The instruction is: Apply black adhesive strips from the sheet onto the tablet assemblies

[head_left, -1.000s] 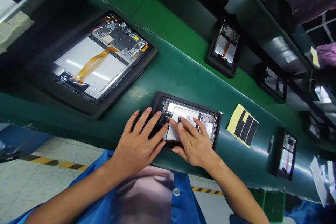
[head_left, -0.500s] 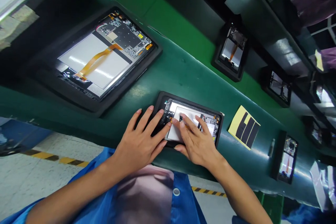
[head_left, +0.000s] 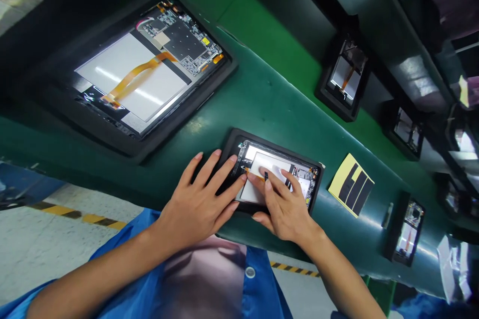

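Note:
A small opened tablet [head_left: 299, 172] lies in a black foam tray [head_left: 232, 142] on the green belt in front of me. Its silver battery plate and an orange flex cable show. My left hand [head_left: 202, 204] lies flat with fingers spread on the tray's left end, fingertips touching the tablet's edge. My right hand [head_left: 280, 204] rests on the battery plate, fingers stretched out and pressing a small black strip against it.
A larger opened tablet [head_left: 145, 67] in a foam tray sits to the left on the green conveyor belt [head_left: 269, 104]. A yellow sheet with black strips [head_left: 351, 184] lies to the right. More trays with tablets [head_left: 344, 77] line the belt.
My right hand's fingers have slid a little to the right along the battery plate. My left hand has stayed put. The view has shifted slightly.

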The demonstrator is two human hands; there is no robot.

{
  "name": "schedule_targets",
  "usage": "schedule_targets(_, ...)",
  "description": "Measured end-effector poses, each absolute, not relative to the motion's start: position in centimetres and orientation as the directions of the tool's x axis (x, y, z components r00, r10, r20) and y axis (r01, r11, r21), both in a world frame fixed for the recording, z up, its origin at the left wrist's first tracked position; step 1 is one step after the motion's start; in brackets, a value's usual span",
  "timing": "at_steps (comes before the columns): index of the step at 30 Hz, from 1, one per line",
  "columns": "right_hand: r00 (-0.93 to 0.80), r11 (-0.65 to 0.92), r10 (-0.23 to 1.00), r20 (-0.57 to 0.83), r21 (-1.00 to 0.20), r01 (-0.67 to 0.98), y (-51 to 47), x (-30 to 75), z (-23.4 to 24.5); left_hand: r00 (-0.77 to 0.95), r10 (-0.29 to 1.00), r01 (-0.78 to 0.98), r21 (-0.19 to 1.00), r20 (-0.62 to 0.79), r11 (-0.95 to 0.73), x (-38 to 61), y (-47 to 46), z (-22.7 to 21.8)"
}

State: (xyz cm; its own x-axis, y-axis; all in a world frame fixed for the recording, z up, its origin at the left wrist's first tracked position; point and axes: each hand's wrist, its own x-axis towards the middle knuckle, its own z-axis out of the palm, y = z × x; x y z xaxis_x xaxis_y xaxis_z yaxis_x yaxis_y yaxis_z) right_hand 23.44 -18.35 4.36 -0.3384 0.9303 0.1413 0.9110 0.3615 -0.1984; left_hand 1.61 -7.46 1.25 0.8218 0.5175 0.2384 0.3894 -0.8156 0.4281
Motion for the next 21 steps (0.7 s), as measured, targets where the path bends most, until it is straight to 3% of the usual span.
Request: schedule_targets(21, -0.372, 0.392, 0.92, 0.121, -0.284, 0.875, -18.05, 24.3, 4.26, 0.814, 0.514, 0.355, 0.47, 0.27, -0.808, 1.41, -7.28, 1.19)
